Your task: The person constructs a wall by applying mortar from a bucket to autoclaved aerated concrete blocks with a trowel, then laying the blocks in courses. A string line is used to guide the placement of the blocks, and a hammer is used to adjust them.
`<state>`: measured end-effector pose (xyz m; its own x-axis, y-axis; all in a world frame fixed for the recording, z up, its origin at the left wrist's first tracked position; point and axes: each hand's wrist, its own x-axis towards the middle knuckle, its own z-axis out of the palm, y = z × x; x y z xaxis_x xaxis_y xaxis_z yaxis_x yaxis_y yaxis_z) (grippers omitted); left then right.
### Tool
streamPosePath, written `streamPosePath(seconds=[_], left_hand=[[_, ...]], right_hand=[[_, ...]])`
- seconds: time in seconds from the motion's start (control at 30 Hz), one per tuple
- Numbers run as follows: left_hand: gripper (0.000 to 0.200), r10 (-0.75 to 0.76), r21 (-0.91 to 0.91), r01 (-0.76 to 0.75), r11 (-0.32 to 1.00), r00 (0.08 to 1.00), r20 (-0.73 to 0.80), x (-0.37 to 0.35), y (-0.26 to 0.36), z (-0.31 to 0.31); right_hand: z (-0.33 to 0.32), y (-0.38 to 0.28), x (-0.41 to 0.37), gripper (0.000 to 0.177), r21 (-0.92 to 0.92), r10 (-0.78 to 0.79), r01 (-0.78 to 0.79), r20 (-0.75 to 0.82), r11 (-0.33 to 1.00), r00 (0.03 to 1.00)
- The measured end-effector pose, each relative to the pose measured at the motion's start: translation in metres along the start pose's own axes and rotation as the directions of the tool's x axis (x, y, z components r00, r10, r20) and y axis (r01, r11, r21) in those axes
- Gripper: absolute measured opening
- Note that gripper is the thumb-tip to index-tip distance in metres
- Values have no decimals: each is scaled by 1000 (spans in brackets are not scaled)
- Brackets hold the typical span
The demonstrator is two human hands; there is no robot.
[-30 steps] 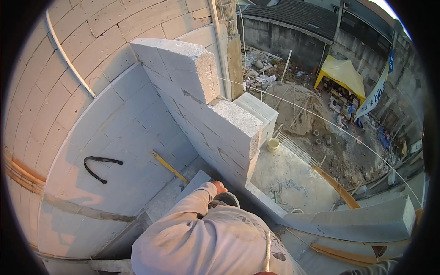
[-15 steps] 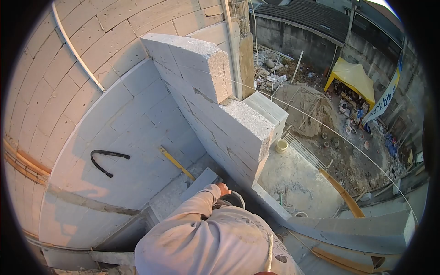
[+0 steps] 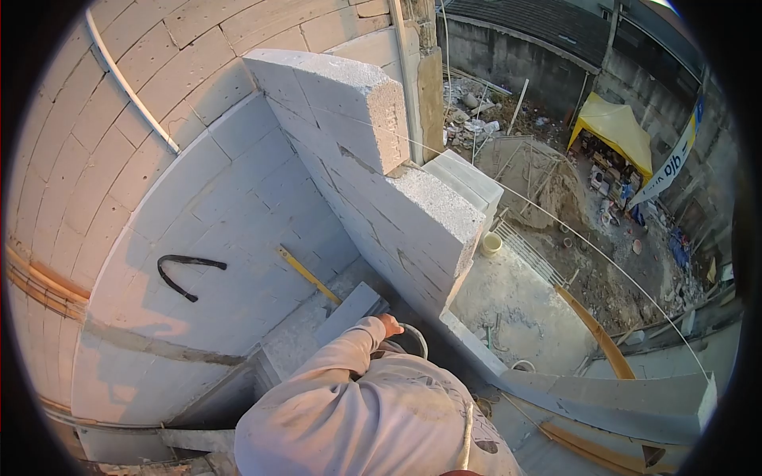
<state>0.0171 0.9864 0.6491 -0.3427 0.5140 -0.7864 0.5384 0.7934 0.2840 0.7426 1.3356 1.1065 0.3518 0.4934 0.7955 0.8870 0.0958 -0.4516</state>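
My left hand (image 3: 390, 324), at the end of a dusty light sleeve (image 3: 349, 357), is closed at the curved grey rim of a bucket (image 3: 424, 343). My arm and torso hide most of the bucket. Just beyond the hand, a pale block (image 3: 349, 312) lies on a concrete ledge. A yellow level or straightedge (image 3: 308, 274) leans close behind that block. My right hand is out of sight.
A stepped block wall (image 3: 373, 198) rises ahead, with loose blocks (image 3: 464, 184) on top. A string line (image 3: 587, 230) crosses the right side. Beyond it are a concrete slab (image 3: 524, 305) with a pale bucket (image 3: 491, 243), a drop to the yard, and a yellow canopy (image 3: 607, 131). A black hose (image 3: 176, 260) lies left.
The view has shifted slightly, so the wall and yard sit a little differently. More of the bucket's rim shows beside my left hand, which stays closed there.
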Motion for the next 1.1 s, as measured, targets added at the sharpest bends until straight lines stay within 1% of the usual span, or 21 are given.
streamPosePath(seconds=[0.17, 0.23, 0.37, 0.57, 0.63, 0.67, 0.73, 0.77, 0.83, 0.93, 1.0, 1.1], left_hand=[[51, 11, 13, -11, 1000, 1000, 4, -8, -5, -3], [51, 35, 87, -35, 996, 999, -2, -18, -4, -9], [52, 56, 71, -57, 996, 998, 19, -12, -17, -4], [50, 133, 170, -141, 975, 989, 61, -9, -21, 0], [48, 31, 32, -32, 999, 999, 31, -17, -14, -4], [48, 53, 55, -56, 997, 997, 53, -14, -15, -1], [48, 82, -95, -78, 992, 996, 42, 1, -23, 7], [48, 106, -74, -101, 992, 992, 67, 9, -24, 10], [48, 125, -14, -125, 992, 992, 27, 18, -32, 13], [48, 107, -55, -105, 993, 994, 25, 3, -22, 2], [48, 124, -71, -122, 990, 992, 32, 27, -40, 14], [47, 111, -157, -108, 982, 994, 10, 28, -43, 8]], right_hand=[[-1, -2, 0, 42, -39, -5, 5, -1, 999, 1000], [-3, -2, 1, 43, -57, -8, 8, -3, 998, 1000], [-4, -1, 1, 43, -87, -9, 8, -5, 996, 1000], [-9, 5, 4, 44, -117, -1, 0, -2, 993, 1000], [-13, 7, 6, 42, -112, 10, -11, -11, 994, 1000], [-13, 11, 4, 40, -71, 28, -29, -17, 997, 999], [-18, 4, -4, 36, 20, 78, -77, -48, 997, 996], [-19, 3, -8, 34, 94, 112, -106, -65, 990, 992], [-18, 3, -16, 31, 270, 204, -176, -82, 947, 975], [-21, 10, -35, 26, 551, 380, -275, -83, 788, 921], [-25, 20, -52, 23, 690, 488, -312, -68, 653, 870], [-29, 41, -94, 20, 796, 595, -359, -2, 487, 804]])
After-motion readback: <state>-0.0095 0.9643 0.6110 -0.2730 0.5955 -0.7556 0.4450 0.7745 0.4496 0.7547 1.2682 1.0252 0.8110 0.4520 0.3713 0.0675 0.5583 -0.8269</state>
